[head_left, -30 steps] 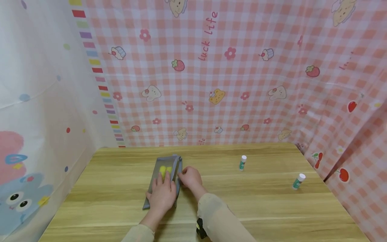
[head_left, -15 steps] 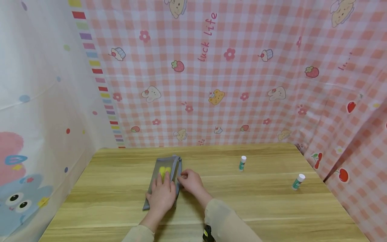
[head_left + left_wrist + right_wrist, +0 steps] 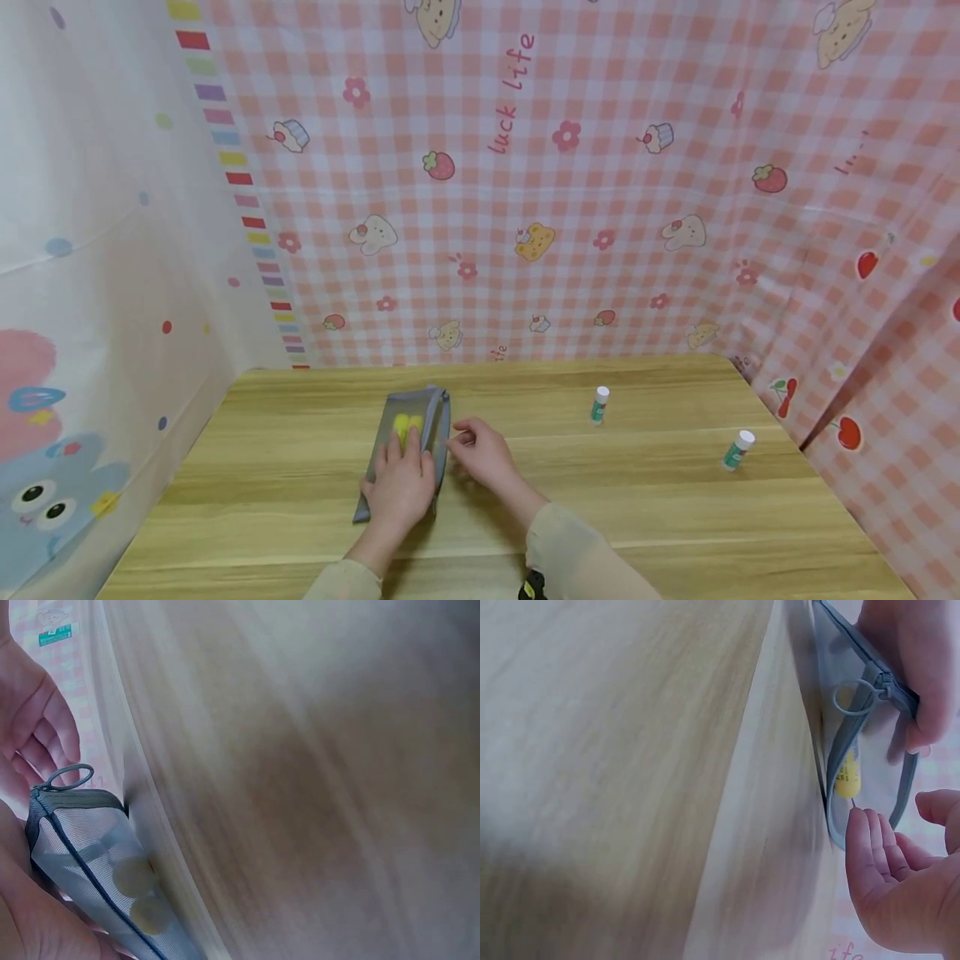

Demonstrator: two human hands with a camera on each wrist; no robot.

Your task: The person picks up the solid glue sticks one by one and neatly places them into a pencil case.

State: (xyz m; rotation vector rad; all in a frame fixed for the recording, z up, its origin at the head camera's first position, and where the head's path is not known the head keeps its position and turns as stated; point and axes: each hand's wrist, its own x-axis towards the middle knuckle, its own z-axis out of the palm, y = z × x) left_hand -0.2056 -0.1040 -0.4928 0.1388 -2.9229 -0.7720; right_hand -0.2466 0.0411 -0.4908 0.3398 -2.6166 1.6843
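A grey mesh zip pouch (image 3: pixel 387 411) lies on the wooden table with its zipped side unzipped and gaping. Two yellow cylinders (image 3: pixel 402 424) show through the mesh; dark print is visible on the yellow cylinder (image 3: pixel 847 776) in the right wrist view. My left hand (image 3: pixel 401 492) rests on top of the pouch, fingers straight over the cylinders, thumb at the opening's edge. Just right of that opening is my right hand (image 3: pixel 487 457), fingers extended, thumb apart, nothing between them. Its fingertips are close to the pouch's rim; contact cannot be told. A zipper pull ring (image 3: pixel 835 699) hangs at the near end.
Two green-and-white glue sticks stand on the table (image 3: pixel 645 500): one glue stick (image 3: pixel 599 407) towards the back right, another glue stick (image 3: pixel 738 451) nearer the right edge. A pink checked curtain (image 3: pixel 480 208) closes off the back and right, and a white patterned curtain (image 3: pixel 202 250) the left.
My right hand has drawn slightly away from the pouch's edge, to the right, its forearm shifting right too. My left hand and the pouch have stayed in place.
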